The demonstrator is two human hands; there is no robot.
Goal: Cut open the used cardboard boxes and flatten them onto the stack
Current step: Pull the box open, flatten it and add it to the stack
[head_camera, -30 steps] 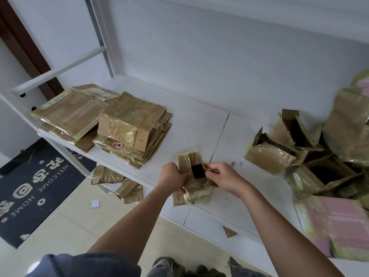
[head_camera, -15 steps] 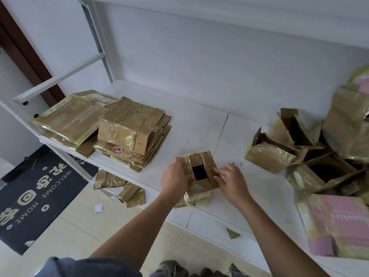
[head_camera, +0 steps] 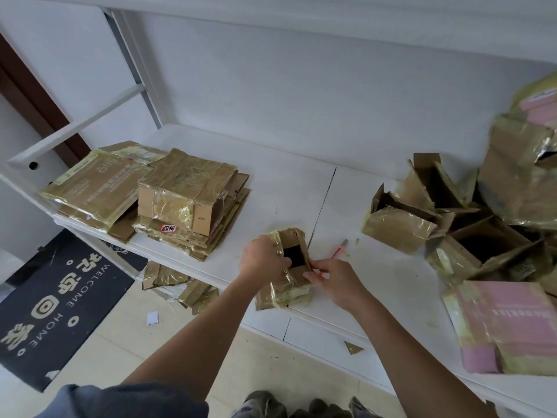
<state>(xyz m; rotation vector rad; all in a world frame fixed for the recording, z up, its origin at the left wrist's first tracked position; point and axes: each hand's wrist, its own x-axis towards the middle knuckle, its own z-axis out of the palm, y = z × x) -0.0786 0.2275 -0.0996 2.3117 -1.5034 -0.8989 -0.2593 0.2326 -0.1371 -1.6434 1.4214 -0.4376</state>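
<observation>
A small taped box (head_camera: 286, 267) is held at the tabletop (head_camera: 280, 188) front edge, left hand (head_camera: 262, 258) grip clamped on its side, right hand (head_camera: 334, 280) pinching a flap. A pink cutter (head_camera: 339, 248) lies just beyond the right hand. The flattened stack (head_camera: 168, 203) is seen far left; unopened-up boxes (head_camera: 452, 224) (one pink (head_camera: 506, 324)) are piled right. Cardboard scraps (head_camera: 180, 285) lie on the floor.

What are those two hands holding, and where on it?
A small taped cardboard box. The left hand grips its left side at the open top; the right hand pinches the right flap's edge.
</observation>
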